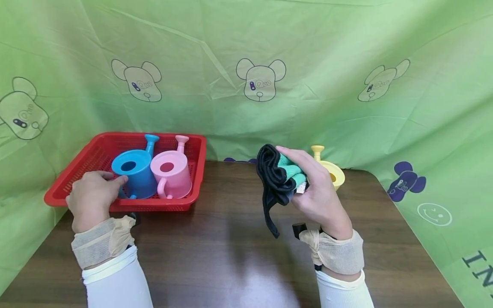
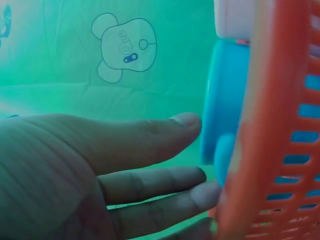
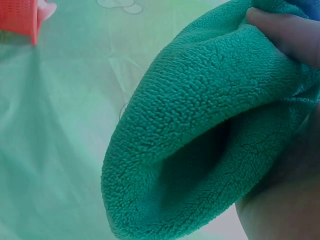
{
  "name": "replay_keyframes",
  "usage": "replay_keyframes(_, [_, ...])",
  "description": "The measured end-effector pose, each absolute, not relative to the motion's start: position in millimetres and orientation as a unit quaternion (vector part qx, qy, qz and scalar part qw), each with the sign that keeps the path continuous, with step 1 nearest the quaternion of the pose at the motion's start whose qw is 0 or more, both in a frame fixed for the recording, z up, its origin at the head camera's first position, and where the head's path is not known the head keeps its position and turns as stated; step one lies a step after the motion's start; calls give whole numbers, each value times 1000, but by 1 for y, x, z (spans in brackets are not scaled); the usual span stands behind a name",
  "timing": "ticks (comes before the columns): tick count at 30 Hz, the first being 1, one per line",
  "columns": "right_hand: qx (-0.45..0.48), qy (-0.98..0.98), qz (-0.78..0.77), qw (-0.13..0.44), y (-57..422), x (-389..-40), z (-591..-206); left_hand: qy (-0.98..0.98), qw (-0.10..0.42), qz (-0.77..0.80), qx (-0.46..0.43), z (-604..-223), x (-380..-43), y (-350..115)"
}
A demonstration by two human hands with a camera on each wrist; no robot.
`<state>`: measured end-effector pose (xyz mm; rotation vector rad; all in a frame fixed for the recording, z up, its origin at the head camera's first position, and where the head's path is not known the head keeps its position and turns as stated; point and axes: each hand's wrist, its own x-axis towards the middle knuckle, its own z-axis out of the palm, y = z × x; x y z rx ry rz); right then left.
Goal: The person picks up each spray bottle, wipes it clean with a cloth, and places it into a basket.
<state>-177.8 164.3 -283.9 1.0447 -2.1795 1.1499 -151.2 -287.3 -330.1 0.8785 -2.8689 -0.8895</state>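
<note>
My right hand (image 1: 316, 188) grips a bunched black and green cloth (image 1: 275, 173) above the table. The cloth has a green terry side (image 3: 200, 100), a white tag and a dark strap that hangs down. At the left, my left hand (image 1: 92, 194) is over the near left part of a red basket (image 1: 154, 207). Its thumb is at the side of a blue watering can (image 1: 142, 179), and its fingers look fairly straight in the left wrist view. Beside the blue can, a pink watering can (image 1: 175, 171) stands in the basket.
A yellow watering can (image 1: 337, 173) is on the table behind my right hand, partly hidden by it. The brown wooden table (image 1: 215, 252) runs back to a green printed curtain (image 1: 200, 77) that also hangs at both sides.
</note>
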Motion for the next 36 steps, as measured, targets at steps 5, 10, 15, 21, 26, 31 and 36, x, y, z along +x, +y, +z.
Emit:
replay_keyframes(5, [371, -796, 419, 230, 168, -178, -283, -917, -10, -289, 275, -331, -151, -288])
replay_keyframes(10, [363, -799, 419, 232, 172, -179, -283, -912, -8, -299, 280, -333, -150, -287])
replay_keyframes(15, [352, -800, 416, 249, 178, -179, -282, -914, -4, -292, 281, -331, -152, -285])
replay_keyframes(21, [333, -793, 434, 269, 189, -178, -277, -916, 68, -285, 273, -320, -151, -272])
replay_keyframes(26, [311, -785, 446, 296, 197, -175, -273, -910, 159, -327, 198, -303, -154, -239])
replay_keyframes(31, [295, -769, 470, 317, 204, -174, -272, -892, 238, -380, 63, -292, -158, -192])
replay_keyframes(36, [279, -742, 496, 355, 209, -173, -271, -878, 235, -410, -77, -295, -168, -136])
